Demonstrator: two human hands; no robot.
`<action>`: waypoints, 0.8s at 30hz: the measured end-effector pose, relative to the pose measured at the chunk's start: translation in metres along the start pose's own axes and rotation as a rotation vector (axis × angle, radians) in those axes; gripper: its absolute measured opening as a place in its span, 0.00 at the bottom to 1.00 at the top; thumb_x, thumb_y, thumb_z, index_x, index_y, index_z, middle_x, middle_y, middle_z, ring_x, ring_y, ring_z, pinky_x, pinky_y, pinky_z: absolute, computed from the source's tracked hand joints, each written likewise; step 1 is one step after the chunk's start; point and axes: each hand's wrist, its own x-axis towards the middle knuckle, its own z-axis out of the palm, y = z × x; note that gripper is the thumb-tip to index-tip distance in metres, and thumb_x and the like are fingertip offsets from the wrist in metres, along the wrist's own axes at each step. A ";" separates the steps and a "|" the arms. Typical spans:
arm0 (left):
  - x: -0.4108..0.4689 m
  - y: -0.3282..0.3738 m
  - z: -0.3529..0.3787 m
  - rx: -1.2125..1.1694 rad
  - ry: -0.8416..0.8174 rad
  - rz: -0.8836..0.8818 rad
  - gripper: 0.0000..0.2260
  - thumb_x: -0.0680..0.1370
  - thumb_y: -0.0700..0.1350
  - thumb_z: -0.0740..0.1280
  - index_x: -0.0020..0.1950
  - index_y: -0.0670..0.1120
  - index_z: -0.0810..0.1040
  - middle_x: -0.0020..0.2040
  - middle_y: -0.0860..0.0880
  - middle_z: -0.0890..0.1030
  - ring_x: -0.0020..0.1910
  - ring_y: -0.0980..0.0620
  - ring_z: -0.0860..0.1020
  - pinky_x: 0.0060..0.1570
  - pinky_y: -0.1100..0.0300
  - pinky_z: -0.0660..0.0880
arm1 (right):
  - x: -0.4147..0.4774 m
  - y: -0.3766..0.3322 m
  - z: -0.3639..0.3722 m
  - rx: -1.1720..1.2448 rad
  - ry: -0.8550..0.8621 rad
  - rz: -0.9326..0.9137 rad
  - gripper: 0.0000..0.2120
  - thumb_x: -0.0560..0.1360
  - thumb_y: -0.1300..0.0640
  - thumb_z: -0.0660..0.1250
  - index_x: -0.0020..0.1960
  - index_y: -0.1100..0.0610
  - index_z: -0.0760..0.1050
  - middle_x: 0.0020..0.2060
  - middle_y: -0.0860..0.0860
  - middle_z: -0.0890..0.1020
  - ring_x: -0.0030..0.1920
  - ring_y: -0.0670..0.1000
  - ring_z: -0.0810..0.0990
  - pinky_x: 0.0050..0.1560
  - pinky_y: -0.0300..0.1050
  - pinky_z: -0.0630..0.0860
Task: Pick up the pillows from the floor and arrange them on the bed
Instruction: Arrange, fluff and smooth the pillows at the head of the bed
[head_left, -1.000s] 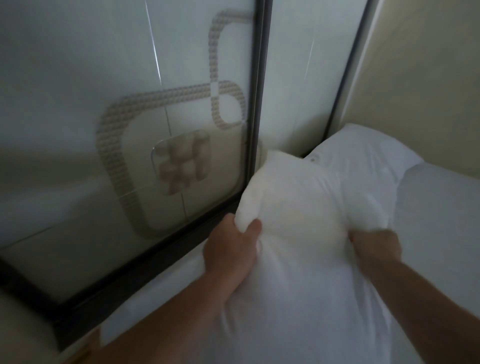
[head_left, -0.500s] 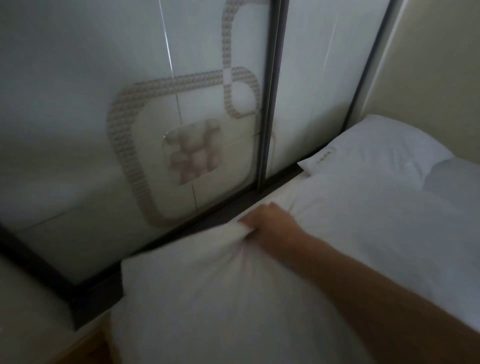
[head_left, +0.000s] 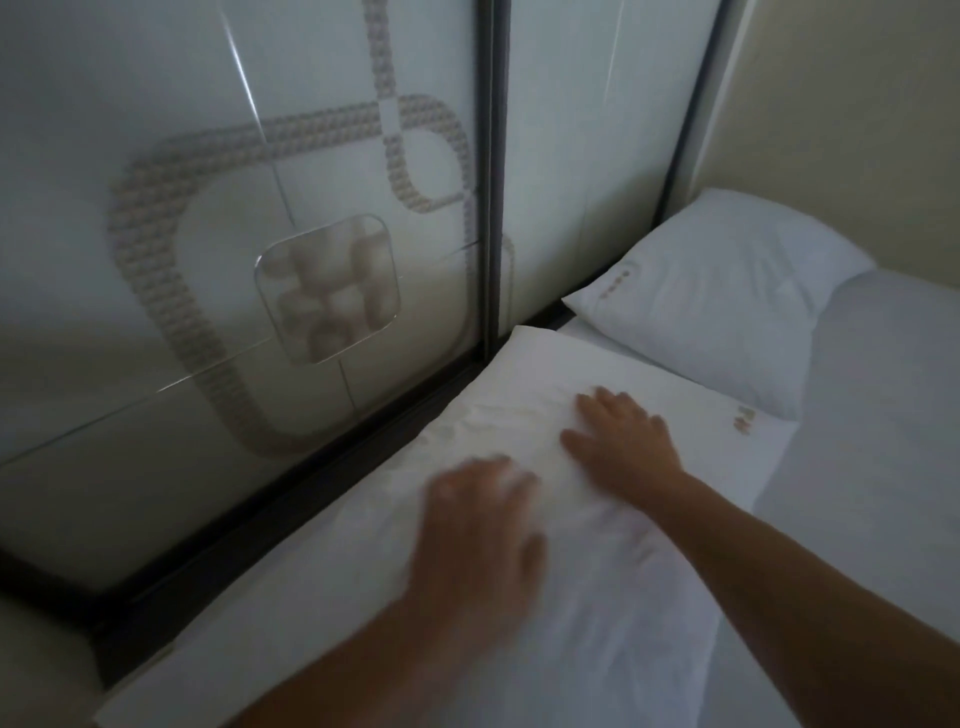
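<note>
Pillows lie on the bed (head_left: 883, 467): near pillow (head_left: 545, 415) at frame centre, far pillow (head_left: 727, 301) at upper right against the wall. Left hand (head_left: 478, 525), blurred, and right hand (head_left: 623, 441) rest spread flat on the near one, probably to smooth its soft, wrinkled white cover.

The near pillow (head_left: 597, 597) is white matt cloth, lightly wrinkled. The far pillow (head_left: 727, 306) looks smoother. The wardrobe door (head_left: 156, 156) is glossy, with dark frame.
</note>
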 end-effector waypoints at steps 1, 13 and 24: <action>0.008 -0.029 -0.002 0.135 0.023 -0.224 0.33 0.72 0.65 0.59 0.72 0.49 0.65 0.72 0.43 0.68 0.70 0.40 0.67 0.70 0.41 0.57 | -0.002 0.016 0.001 0.006 -0.014 0.107 0.31 0.74 0.34 0.48 0.75 0.43 0.52 0.78 0.48 0.52 0.76 0.53 0.50 0.71 0.63 0.50; 0.047 -0.082 0.038 -0.216 0.229 -0.602 0.27 0.72 0.70 0.50 0.41 0.46 0.68 0.40 0.39 0.80 0.43 0.37 0.80 0.44 0.45 0.76 | -0.031 0.023 0.044 0.123 0.075 0.336 0.34 0.73 0.30 0.41 0.75 0.41 0.42 0.78 0.46 0.44 0.77 0.52 0.42 0.70 0.68 0.49; 0.087 -0.118 0.058 -0.097 -0.026 -0.628 0.28 0.72 0.73 0.46 0.43 0.49 0.67 0.48 0.42 0.80 0.48 0.41 0.79 0.48 0.49 0.74 | 0.001 0.072 0.029 0.166 0.118 0.378 0.42 0.68 0.25 0.40 0.77 0.45 0.44 0.78 0.50 0.44 0.77 0.51 0.41 0.73 0.57 0.42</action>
